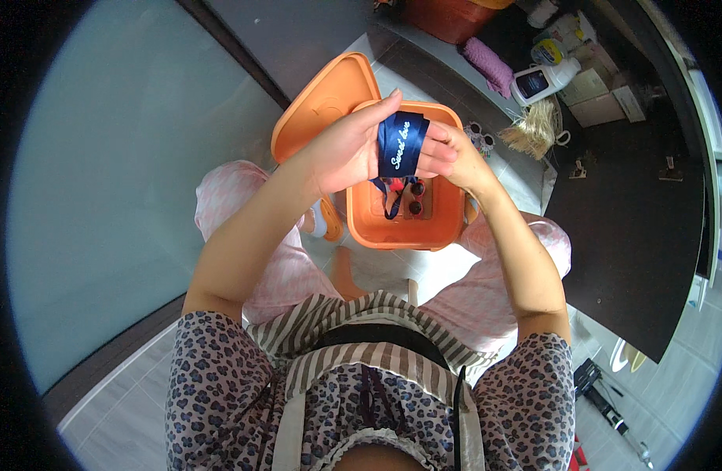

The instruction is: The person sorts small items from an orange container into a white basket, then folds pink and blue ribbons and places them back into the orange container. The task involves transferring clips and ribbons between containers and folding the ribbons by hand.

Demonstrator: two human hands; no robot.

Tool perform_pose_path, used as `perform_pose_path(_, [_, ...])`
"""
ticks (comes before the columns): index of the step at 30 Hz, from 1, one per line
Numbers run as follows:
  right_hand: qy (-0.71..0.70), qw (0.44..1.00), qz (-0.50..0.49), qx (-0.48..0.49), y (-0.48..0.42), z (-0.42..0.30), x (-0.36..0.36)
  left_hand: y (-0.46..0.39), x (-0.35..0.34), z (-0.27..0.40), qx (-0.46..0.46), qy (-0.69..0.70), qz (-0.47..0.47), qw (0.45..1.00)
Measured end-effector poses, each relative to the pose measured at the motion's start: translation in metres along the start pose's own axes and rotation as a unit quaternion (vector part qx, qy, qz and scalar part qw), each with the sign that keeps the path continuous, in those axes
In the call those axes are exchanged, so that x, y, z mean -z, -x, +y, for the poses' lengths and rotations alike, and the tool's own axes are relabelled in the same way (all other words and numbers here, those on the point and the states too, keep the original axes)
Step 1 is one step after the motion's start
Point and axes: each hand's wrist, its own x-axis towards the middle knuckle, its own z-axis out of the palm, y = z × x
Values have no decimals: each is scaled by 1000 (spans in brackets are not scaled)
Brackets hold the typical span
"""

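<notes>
A navy satin ribbon with white script lettering lies wrapped around the fingers of my left hand, whose thumb points up. From the right, my right hand meets the ribbon's edge with its fingers; whether they grip it is unclear. Beneath both hands stands an orange plastic bin. Narrow navy straps hang below the ribbon over the bin. Inside it are small red-framed sunglasses on a brown backing, and a small red item partly hidden. The orange lid leans at the bin's upper left.
Small white-framed sunglasses lie on the floor right of the bin. Beyond are a straw-like bundle, a white bottle, a rolled purple towel and boxes in a dark cabinet. Its open door stands at right; a frosted panel at left.
</notes>
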Motion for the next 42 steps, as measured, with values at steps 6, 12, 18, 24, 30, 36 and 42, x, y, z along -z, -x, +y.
perform_pose_path(6, [169, 984, -19, -46, 1, 9, -20, 3, 6, 9, -47, 5, -13, 999])
perform_pose_path(12, [125, 968, -203, -81, 11, -4, -34, 1, 14, 11, -139, -59, 17, 988])
perform_pose_path(18, [73, 966, -248, 5, 21, -43, -16, -1, 12, 1, -145, -286, 82, 944])
perform_pose_path(24, [-165, 974, -20, 153, 19, -47, -2, -7, 29, -22, 3, -254, -18, 967])
perform_pose_path(30, [73, 985, 51, 149, 0, -41, 6, -3, 16, -13, 15, -185, -91, 978])
perform_pose_path(36, [-36, 996, 69, 53, -7, -21, 0, -6, 13, -7, -59, -165, -107, 979])
perform_pose_path(42, [-54, 994, 77, -58, -1, -4, 4, -5, 4, 7, -132, -83, -86, 984])
